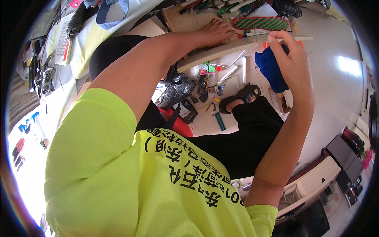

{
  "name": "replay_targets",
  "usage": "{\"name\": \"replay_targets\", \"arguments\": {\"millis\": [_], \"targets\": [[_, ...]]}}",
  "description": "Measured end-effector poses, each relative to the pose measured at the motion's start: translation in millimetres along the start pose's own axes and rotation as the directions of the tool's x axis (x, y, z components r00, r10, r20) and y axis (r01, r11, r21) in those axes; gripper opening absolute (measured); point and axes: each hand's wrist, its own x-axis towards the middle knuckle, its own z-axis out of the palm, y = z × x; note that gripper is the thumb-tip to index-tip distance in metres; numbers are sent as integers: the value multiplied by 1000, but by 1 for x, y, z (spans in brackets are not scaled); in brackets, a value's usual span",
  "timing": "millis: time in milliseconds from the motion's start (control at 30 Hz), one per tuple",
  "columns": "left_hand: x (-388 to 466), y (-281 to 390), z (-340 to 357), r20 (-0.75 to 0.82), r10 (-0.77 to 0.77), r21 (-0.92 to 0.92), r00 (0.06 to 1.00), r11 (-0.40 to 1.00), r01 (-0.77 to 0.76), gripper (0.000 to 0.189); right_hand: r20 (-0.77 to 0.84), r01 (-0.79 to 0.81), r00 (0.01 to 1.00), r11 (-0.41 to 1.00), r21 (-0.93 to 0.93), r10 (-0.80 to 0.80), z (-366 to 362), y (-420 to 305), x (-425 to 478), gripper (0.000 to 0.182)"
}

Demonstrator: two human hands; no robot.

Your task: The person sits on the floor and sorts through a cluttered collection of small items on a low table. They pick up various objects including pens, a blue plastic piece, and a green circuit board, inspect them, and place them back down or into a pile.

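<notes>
My left hand reaches palm down over an open wooden drawer, its fingers low among the things inside; whether it grips anything is hidden. To the right, my right hand is raised with thumb and forefinger bent towards each other. A dark blue cloth piece hangs at its palm side, held by that hand. Between and beyond the hands, a green and yellow woven shoe insole with a red edge lies over the drawer's far part. A white cord hangs near the insole.
Below the drawer, the tiled floor bears a black plastic-wrapped package, a green ruler-like strip, pens and small parts. My foot in a black clog stands there beside a cardboard box. A cloth-covered surface with several items lies left.
</notes>
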Motion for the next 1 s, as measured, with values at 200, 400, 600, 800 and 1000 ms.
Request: {"name": "replay_targets", "arguments": {"millis": [200, 400, 600, 800, 1000], "targets": [[28, 15, -6, 133, -59, 81, 989, 996, 49, 47, 25, 48, 999, 998, 38, -49, 3, 4, 1, 29], [2, -9, 1, 220, 211, 285, 952, 920, -270, 48, 14, 55, 998, 998, 44, -56, 2, -1, 3, 30], [-9, -26, -26, 423, 320, 83, 848, 918, -388, 48, -15, 27, 1000, 999, 26, -27, 2, -1, 0, 32], [37, -12, -29, 334, 150, -79, 931, 988, -131, 27, -18, 17, 1000, 1000, 23, -16, -1, 1, -2, 33], [32, -26, -3, 182, 443, -123, 878, 896, -426, 28, -10, 22, 1000, 999, 29, -22, 1, 0, 0, 32]]}}
